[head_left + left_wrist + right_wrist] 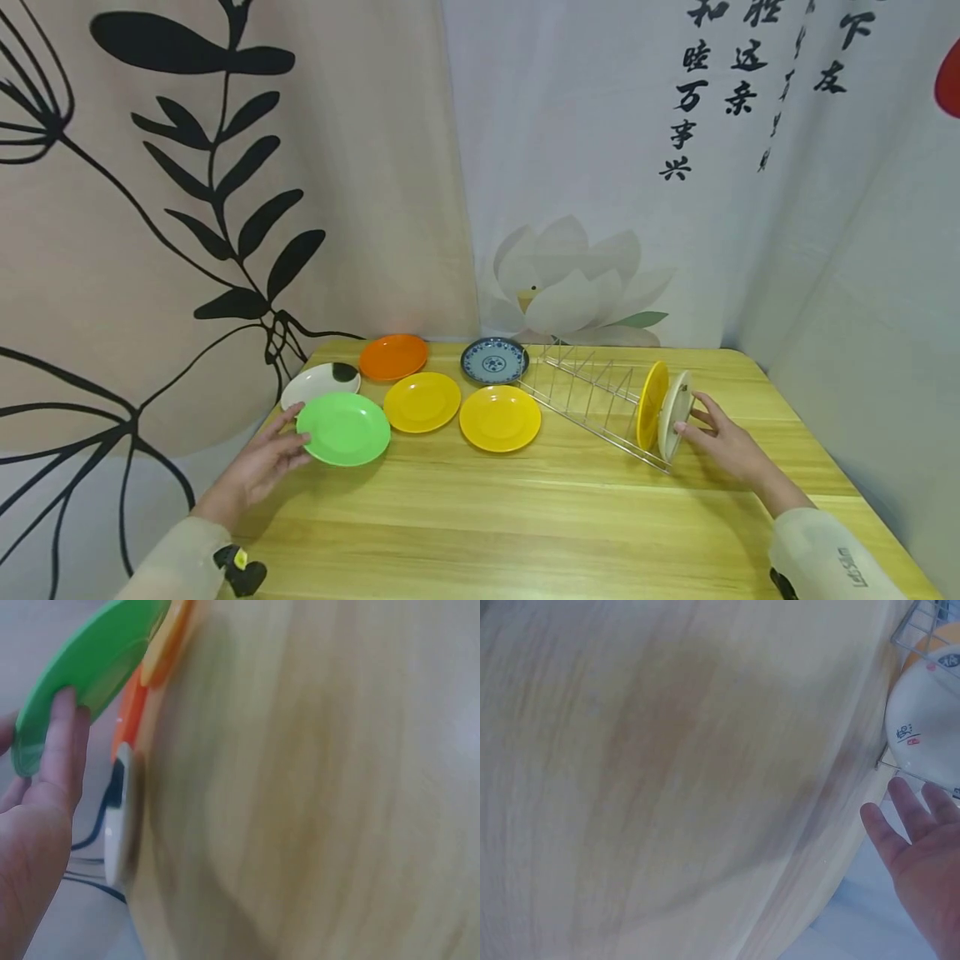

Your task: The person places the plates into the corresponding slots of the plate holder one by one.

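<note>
My left hand (266, 458) grips the left edge of a green plate (343, 429). In the left wrist view the green plate (90, 664) is tilted and raised over the table, thumb on one face and fingers on the other. My right hand (723, 442) is beside the right end of a wire dish rack (577, 400). Its spread fingers (909, 810) are right by a white plate (676, 417) that stands upright in the rack. Printed characters show on this white plate (930, 724) in the right wrist view. A yellow plate (652, 406) stands upright just left of it.
On the wooden table (480, 525) lie a white plate with a dark patch (318, 385), an orange plate (393, 357), two yellow plates (422, 402) and a blue patterned plate (494, 361) touching the rack's left end. Printed curtains (375, 183) hang behind.
</note>
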Motion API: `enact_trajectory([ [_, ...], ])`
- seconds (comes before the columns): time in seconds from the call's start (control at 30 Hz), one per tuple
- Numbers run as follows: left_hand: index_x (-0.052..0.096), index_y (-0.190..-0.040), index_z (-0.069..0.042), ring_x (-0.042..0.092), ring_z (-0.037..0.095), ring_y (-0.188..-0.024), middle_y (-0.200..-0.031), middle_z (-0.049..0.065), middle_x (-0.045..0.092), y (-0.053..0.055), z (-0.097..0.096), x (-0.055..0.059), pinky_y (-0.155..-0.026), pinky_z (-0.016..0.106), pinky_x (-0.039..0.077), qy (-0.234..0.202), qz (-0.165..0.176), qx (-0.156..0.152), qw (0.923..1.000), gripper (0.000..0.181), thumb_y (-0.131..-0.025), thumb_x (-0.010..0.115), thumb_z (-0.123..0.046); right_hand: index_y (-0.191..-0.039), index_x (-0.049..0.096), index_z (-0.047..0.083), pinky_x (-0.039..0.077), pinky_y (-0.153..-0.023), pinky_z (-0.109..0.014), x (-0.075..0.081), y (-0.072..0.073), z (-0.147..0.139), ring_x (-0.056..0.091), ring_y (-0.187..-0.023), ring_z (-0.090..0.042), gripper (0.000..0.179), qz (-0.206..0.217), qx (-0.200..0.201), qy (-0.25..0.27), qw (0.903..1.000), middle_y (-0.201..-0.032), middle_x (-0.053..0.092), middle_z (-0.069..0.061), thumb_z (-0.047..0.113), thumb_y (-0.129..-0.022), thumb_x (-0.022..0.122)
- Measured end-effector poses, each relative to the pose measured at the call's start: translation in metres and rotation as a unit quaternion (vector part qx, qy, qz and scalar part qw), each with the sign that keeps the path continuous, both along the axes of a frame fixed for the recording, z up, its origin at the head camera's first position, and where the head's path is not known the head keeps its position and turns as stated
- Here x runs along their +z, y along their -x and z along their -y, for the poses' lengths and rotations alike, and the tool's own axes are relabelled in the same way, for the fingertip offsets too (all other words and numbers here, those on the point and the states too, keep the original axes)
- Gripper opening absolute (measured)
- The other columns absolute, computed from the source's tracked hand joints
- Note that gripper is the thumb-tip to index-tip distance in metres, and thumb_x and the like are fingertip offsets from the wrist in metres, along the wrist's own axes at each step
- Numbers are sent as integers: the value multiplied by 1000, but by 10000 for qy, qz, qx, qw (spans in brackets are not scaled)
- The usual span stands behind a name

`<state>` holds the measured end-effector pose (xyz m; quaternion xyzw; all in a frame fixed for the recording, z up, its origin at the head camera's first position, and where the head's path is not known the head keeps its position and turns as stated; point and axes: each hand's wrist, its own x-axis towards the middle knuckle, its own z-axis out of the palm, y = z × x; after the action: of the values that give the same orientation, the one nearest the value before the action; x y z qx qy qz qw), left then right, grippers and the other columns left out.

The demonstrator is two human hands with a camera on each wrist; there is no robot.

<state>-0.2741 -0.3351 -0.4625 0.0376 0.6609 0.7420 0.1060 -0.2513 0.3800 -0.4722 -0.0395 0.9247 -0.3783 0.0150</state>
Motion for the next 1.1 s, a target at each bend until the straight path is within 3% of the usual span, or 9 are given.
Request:
enact_trajectory([
  [0.17,-5,-158,-4,65,13,-99,-123,4,48,8,-10,12,-89,28,55,-67,-190,-58,9998,83,-98,52,4,-159,6,10,37,-95,-73,-1,0,0,38,-128,-59,83,4,-20,13,10000,-151,30,-35,51,-101,49],
  [0.4,3,-159,-7,65,15,-101,-119,3,60,25,-38,30,-88,31,56,-407,-384,-244,9981,79,-99,51,7,-160,4,11,36,-95,-73,-2,1,-2,38,-129,-58,84,10,-44,41,10000,-151,29,-35,51,-101,48],
  [0.57,7,-160,-9,63,15,-107,-145,22,37,36,-66,39,-89,31,55,-495,-432,-398,9971,76,-99,49,8,-159,4,10,37,-95,-73,-3,1,-3,38,-128,-59,84,-23,-20,49,10000,-151,29,-35,52,-101,48],
  [0.67,8,-160,-9,61,16,-111,-152,27,20,43,-82,44,-91,33,55,-585,-520,-576,9953,74,-100,48,7,-159,4,10,38,-94,-73,-4,1,-2,39,-128,-58,83,-43,-15,54,10000,-151,30,-35,50,-102,49],
  [0.97,17,-160,-14,60,17,-111,-141,13,43,63,-126,53,-92,34,54,-705,-622,-705,9931,72,-99,51,7,-160,3,10,36,-95,-74,-3,1,-2,38,-129,-58,84,-31,-31,-6,10000,-152,29,-34,51,-102,48],
  [1.1,24,-158,-14,61,18,-109,-139,16,46,71,-147,58,-90,35,55,-754,-621,-613,9933,70,-98,52,8,-160,3,10,35,-94,-75,-3,1,-1,38,-128,-59,84,-24,-25,-11,10000,-151,29,-35,51,-102,48],
])
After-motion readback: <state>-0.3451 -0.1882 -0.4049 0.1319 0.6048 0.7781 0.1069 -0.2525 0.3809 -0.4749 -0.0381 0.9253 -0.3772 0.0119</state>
